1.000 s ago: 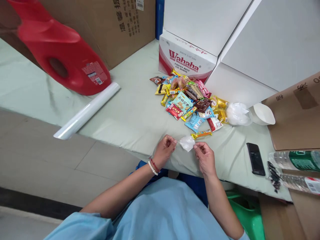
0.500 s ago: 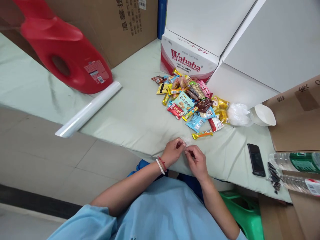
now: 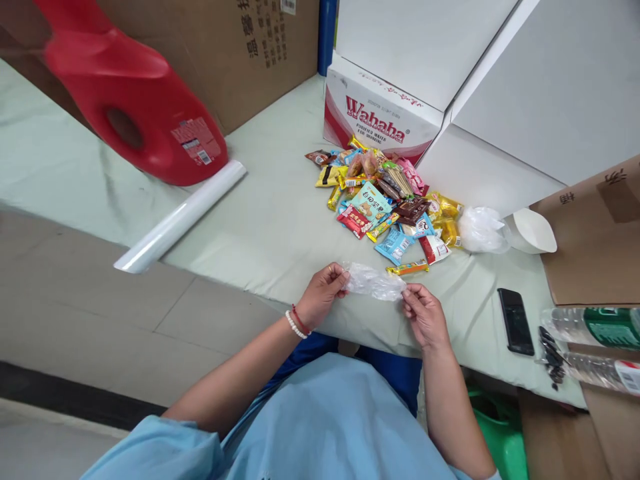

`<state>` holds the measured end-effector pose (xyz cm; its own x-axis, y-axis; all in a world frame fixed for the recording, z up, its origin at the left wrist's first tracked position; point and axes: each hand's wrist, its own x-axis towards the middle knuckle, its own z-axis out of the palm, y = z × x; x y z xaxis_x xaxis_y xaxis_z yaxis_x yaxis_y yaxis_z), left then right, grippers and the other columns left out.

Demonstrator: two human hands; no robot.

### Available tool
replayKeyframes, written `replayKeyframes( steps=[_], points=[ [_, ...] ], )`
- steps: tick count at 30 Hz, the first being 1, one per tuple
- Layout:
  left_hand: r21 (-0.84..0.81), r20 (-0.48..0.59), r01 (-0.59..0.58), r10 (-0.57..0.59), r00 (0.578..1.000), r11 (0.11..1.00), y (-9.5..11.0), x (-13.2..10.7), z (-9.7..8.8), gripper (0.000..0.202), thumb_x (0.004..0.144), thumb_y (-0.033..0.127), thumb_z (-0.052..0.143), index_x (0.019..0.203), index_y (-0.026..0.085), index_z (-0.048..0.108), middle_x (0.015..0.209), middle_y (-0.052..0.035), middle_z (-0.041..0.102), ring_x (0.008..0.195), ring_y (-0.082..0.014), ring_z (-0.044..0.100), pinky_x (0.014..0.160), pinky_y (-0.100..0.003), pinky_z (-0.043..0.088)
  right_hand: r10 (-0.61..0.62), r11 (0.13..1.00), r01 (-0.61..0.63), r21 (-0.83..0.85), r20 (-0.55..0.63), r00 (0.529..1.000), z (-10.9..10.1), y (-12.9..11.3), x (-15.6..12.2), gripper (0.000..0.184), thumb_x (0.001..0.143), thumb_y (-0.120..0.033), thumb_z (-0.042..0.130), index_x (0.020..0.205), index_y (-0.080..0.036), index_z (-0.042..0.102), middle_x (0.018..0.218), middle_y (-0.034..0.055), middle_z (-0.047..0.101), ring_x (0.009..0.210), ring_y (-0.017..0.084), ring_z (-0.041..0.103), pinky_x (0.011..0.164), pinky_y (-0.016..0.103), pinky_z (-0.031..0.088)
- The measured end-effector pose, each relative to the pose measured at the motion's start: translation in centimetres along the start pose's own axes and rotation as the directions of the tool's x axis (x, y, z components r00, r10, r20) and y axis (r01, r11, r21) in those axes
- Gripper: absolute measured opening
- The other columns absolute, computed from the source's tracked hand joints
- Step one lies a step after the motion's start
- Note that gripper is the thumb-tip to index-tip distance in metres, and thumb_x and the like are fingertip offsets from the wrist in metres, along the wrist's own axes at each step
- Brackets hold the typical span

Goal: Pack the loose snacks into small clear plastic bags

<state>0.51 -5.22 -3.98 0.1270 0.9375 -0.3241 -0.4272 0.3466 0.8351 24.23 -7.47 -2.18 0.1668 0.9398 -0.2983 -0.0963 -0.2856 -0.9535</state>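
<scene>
A clear, crinkled plastic bag (image 3: 375,281) is stretched between my two hands above the near part of the cloth-covered table (image 3: 270,220). My left hand (image 3: 325,288) pinches its left end between thumb and fingers, with a white and a red bracelet on the wrist. At the opposite end, my right hand (image 3: 424,312) is closed on the bag's edge. Just beyond it lies a thin yellow-wrapped snack (image 3: 409,267). Behind that is a heap of small wrapped snacks (image 3: 370,200) in many colours.
A red jug (image 3: 145,113) and a white film roll (image 3: 183,217) are on the left. A Wahaha carton (image 3: 380,113) backs the snacks. To the right are a white plastic bundle (image 3: 481,230), a white bowl (image 3: 533,231), a black phone (image 3: 515,322) and two plastic bottles (image 3: 600,371).
My hands have moved apart, the left one leftward and the right one rightward. The plastic bag, bunched between my fingertips before, is now spread out between them.
</scene>
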Motion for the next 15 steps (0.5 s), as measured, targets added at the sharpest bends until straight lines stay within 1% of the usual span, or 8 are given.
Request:
replayKeyframes(
  steps=[2,5,6,7,9,12,13,15],
  points=[
    [-0.023,0.017,-0.003,0.004,1.000,1.000,0.3,0.0,-0.2,0.050,0.070,0.058,0.084,0.079,0.020,0.053,0.073,0.0042,0.059,0.068,-0.0102,0.060,0.064,-0.023,0.045,-0.031,0.999,0.030,-0.042,-0.030,0.999,-0.7,0.2,0.0,0.035,0.071,-0.046,0.086,0.088,-0.019,0.069,0.069,-0.0037,0.055,0.054,0.008,0.041,0.048,0.022,0.033],
    [0.016,0.057,-0.043,0.042,0.997,0.999,0.0,0.0,0.2,0.047,0.072,0.056,0.084,0.080,0.019,0.057,0.076,0.0027,0.063,0.072,-0.0117,0.063,0.069,-0.025,0.047,-0.245,0.958,0.212,-0.192,-0.169,0.955,-0.7,0.2,-0.3,0.034,0.081,-0.046,0.078,0.100,-0.020,0.069,0.083,0.0011,0.064,0.061,0.011,0.049,0.052,0.023,0.040],
    [0.039,0.073,-0.066,0.063,0.995,0.997,-0.2,-0.1,0.5,0.045,0.073,0.055,0.084,0.080,0.019,0.058,0.076,0.0025,0.063,0.071,-0.0113,0.062,0.070,-0.025,0.047,-0.324,0.927,0.277,-0.254,-0.167,0.931,-0.3,0.0,-0.4,0.036,0.084,-0.045,0.076,0.109,-0.021,0.068,0.094,0.0038,0.066,0.066,0.012,0.052,0.055,0.024,0.043],
    [0.058,0.089,-0.088,0.083,0.993,0.994,-0.4,-0.1,0.7,0.044,0.073,0.053,0.085,0.081,0.018,0.060,0.075,0.0025,0.063,0.070,-0.0108,0.060,0.070,-0.025,0.048,-0.384,0.891,0.333,-0.309,-0.122,0.915,0.1,-0.3,-0.5,0.041,0.086,-0.044,0.075,0.120,-0.022,0.066,0.105,0.0064,0.067,0.070,0.013,0.056,0.058,0.025,0.046],
    [0.076,0.109,-0.115,0.106,0.988,0.991,-0.7,-0.1,1.0,0.041,0.072,0.050,0.086,0.083,0.018,0.063,0.076,0.0023,0.064,0.070,-0.0106,0.059,0.072,-0.026,0.049,-0.430,0.818,0.425,-0.387,0.080,0.899,1.3,-1.0,-0.7,0.050,0.088,-0.040,0.074,0.134,-0.026,0.061,0.121,0.0092,0.065,0.073,0.014,0.059,0.061,0.027,0.050],
    [0.050,0.039,-0.126,0.124,0.992,0.991,-0.8,0.2,0.9,0.039,0.072,0.046,0.087,0.085,0.018,0.063,0.080,0.0025,0.065,0.073,-0.0110,0.062,0.075,-0.027,0.052,-0.438,0.678,0.593,-0.435,0.410,0.800,2.9,-1.6,-0.9,0.025,0.094,-0.029,0.068,0.119,-0.027,0.070,0.109,0.0064,0.071,0.075,0.015,0.063,0.067,0.029,0.054],
    [0.017,-0.009,-0.127,0.127,0.992,0.992,-0.6,0.3,0.6,0.039,0.071,0.045,0.088,0.085,0.018,0.062,0.081,0.0029,0.065,0.074,-0.0109,0.062,0.075,-0.026,0.053,-0.457,0.626,0.647,-0.435,0.467,0.757,3.1,-1.5,-1.0,0.018,0.096,-0.025,0.064,0.111,-0.026,0.073,0.101,0.0054,0.072,0.079,0.017,0.065,0.071,0.031,0.054],
    [-0.086,-0.084,-0.120,0.113,0.990,0.989,-0.1,0.5,0.0,0.039,0.070,0.041,0.088,0.084,0.019,0.059,0.083,0.0040,0.065,0.076,-0.0109,0.064,0.074,-0.026,0.055,-0.529,0.535,0.727,-0.431,0.500,0.686,3.1,-1.2,-1.4,0.021,0.099,-0.018,0.056,0.104,-0.026,0.075,0.093,0.0052,0.073,0.087,0.020,0.067,0.079,0.035,0.055]
  ],
)
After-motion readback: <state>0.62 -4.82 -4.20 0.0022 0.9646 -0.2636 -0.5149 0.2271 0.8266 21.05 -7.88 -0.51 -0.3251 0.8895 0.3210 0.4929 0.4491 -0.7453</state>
